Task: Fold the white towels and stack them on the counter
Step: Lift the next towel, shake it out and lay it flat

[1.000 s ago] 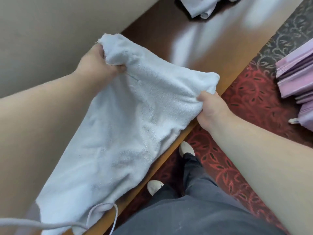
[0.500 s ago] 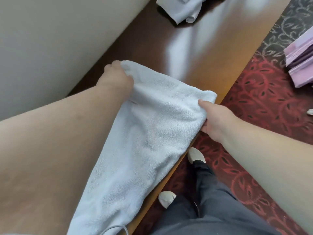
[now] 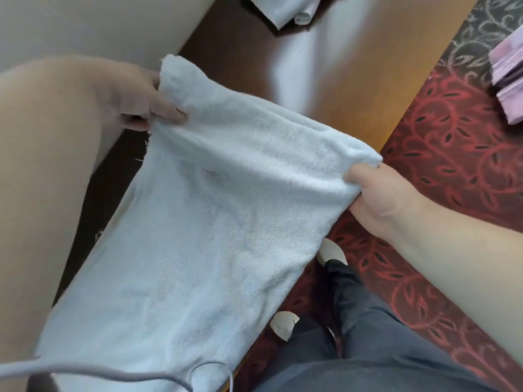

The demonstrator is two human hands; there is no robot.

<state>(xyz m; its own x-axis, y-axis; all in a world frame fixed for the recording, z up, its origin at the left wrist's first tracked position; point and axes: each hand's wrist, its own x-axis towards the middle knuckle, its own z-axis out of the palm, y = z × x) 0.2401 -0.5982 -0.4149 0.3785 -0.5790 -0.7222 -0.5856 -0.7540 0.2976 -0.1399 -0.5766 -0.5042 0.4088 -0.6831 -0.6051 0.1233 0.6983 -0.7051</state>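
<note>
Since the earlier frame we had lifted the white terry towel (image 3: 203, 222) off the brown wooden counter (image 3: 339, 89), left hand (image 3: 133, 94) and right hand (image 3: 387, 199) each pinching a top corner, mid-fold; next, we judged, bring the corners together.

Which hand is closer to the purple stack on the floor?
The right hand. It holds the white towel by its corner on the side of the purple stack. The left hand grips the far corner, by the wall.

beige wall (image 3: 85, 21), red patterned carpet (image 3: 452, 165)
</note>
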